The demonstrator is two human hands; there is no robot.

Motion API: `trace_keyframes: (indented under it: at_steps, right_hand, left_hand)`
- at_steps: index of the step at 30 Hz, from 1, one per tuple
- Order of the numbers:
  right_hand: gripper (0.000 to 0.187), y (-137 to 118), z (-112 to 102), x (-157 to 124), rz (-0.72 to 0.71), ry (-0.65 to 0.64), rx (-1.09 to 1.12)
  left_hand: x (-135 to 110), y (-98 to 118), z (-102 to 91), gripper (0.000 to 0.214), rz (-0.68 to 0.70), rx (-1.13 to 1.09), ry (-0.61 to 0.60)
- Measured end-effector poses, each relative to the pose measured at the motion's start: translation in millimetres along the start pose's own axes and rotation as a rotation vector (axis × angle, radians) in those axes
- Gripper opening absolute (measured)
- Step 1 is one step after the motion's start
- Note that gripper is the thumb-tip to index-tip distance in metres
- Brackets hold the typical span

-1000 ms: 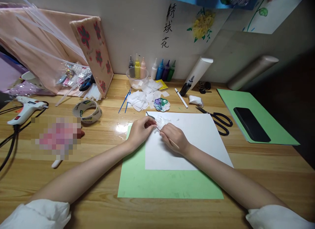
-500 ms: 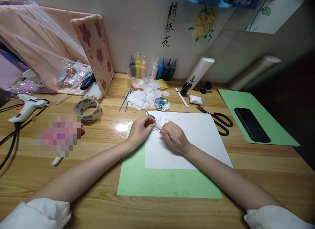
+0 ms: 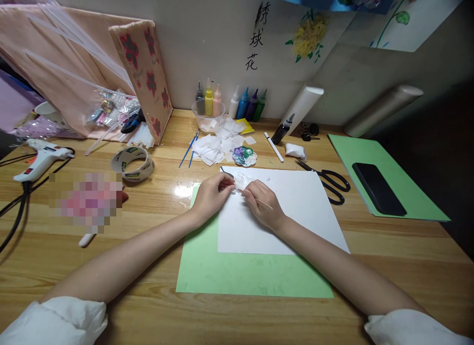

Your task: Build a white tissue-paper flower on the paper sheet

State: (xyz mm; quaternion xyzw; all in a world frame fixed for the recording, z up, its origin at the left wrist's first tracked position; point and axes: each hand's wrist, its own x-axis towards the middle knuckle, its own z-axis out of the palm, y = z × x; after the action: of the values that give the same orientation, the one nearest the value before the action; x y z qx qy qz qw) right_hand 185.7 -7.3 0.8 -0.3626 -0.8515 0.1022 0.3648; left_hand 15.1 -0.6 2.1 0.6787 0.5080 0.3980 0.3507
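A white sheet of paper [image 3: 289,226] lies over a green sheet [image 3: 255,276] in front of me. Crumpled white tissue paper [image 3: 243,179] is bunched near the white sheet's top left corner. My left hand [image 3: 215,194] is closed in a pinch at the left side of this bunch, on a bit of the tissue. From the right, my right hand [image 3: 264,204] grips a thin wooden stick [image 3: 264,204], its tip at the tissue between both hands. A dark curved mark [image 3: 226,172] shows on the sheet beside my left fingers. The fingertips partly hide the tissue.
Behind the sheet lie loose white tissue pieces [image 3: 211,150], a painted flower shape [image 3: 244,156] and several paint bottles [image 3: 242,105]. Black scissors [image 3: 335,179] and a phone [image 3: 378,188] are right. Left are a tape roll [image 3: 132,164], a glue gun [image 3: 42,159] and a blurred pink patch [image 3: 89,201].
My right fingers and the stick have shifted very slightly at the tissue bunch. My left hand keeps its place, and the view has moved a little.
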Motion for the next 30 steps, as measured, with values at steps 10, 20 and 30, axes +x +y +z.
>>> trace_keyframes:
  at_steps: [10,20,30]
  right_hand:
    - [0.024,2.2,0.1,-0.4,0.003,0.01,0.025]
    - [0.035,9.9,-4.7,-9.1,0.106,0.308,0.359]
    - [0.039,27.0,-8.1,5.4,0.735,0.65,0.939]
  left_hand:
    - [0.0,2.1,-1.9,0.013,-0.029,-0.045,0.048]
    - [5.1,-8.1,-7.3,0.023,-0.12,-0.234,0.157]
    - [32.7,-42.6,-58.9,0.021,0.019,0.549,0.408]
